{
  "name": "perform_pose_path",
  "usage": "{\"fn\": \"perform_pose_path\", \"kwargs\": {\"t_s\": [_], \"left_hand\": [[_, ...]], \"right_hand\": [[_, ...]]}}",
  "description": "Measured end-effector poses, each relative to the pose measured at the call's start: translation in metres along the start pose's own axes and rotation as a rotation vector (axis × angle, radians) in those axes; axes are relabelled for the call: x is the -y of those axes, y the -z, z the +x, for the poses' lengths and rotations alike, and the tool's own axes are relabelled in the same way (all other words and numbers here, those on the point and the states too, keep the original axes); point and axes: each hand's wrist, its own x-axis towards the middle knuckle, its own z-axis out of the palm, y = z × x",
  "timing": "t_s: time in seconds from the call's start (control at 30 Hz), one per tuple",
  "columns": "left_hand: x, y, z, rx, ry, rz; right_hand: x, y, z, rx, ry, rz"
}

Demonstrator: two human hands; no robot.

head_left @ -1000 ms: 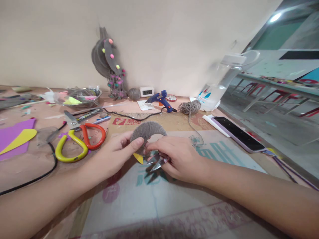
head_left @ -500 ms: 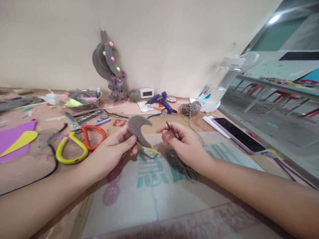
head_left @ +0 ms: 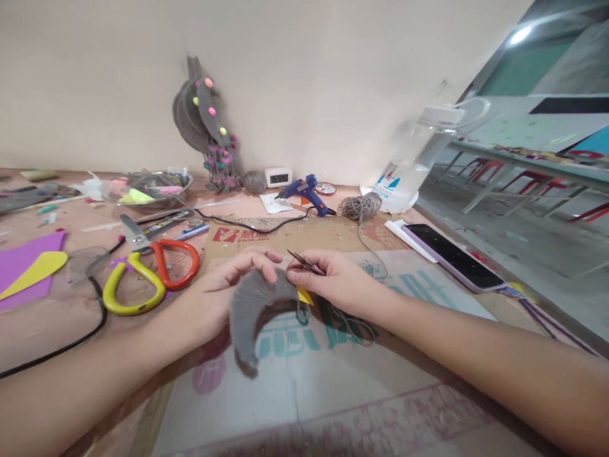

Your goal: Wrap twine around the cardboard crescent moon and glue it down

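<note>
My left hand (head_left: 238, 279) grips a crescent (head_left: 259, 298) wrapped in grey yarn, fingers over its top and one horn pointing down toward me. In my right hand (head_left: 333, 279) is a slim, dark, pointed metal tool (head_left: 304, 260), its tips aimed up and left; I cannot tell its exact kind. The right thumb and fingertips meet the crescent's right end, where a small yellow piece (head_left: 304, 296) sticks out. Below the right hand, loose grey yarn (head_left: 354, 327) loops over the printed sheet (head_left: 228, 406). The right palm is hidden.
Scissors (head_left: 136, 282) with yellow and orange handles lie left, near purple and yellow sheets (head_left: 35, 263). Behind are a bowl of scraps (head_left: 183, 184), a blue glue gun (head_left: 307, 190) with cord, a clock (head_left: 278, 177) and a yarn bundle (head_left: 359, 206). A phone (head_left: 451, 254) and bottle (head_left: 409, 165) stand right.
My left hand has turned the crescent so its opening faces down, and its free horn now hangs toward me. My right hand has moved left until its fingertips meet the crescent's end.
</note>
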Motion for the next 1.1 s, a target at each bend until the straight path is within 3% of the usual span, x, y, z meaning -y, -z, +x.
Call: {"fn": "perform_pose_path", "kwargs": {"t_s": [0.13,0.33,0.53,0.7,0.83,1.1], "left_hand": [[0.002,0.002,0.003,-0.026,0.090,-0.033],[-0.002,-0.001,0.006,0.064,-0.035,0.159],[-0.005,-0.002,0.000,-0.169,0.110,0.365],[-0.003,-0.002,-0.002,-0.214,0.136,0.371],[-0.009,-0.006,-0.001,-0.207,0.105,0.419],[-0.009,-0.005,0.000,-0.176,-0.085,0.609]], "right_hand": [[-0.001,0.001,-0.002,-0.018,0.005,0.116],[-0.002,0.000,-0.004,0.047,0.020,0.242],[-0.002,-0.003,-0.007,0.102,0.045,0.200],[0.002,-0.003,-0.008,0.077,0.055,0.173],[0.004,-0.005,-0.009,-0.002,-0.010,0.117],[0.004,-0.006,-0.011,0.052,-0.032,0.089]]}}
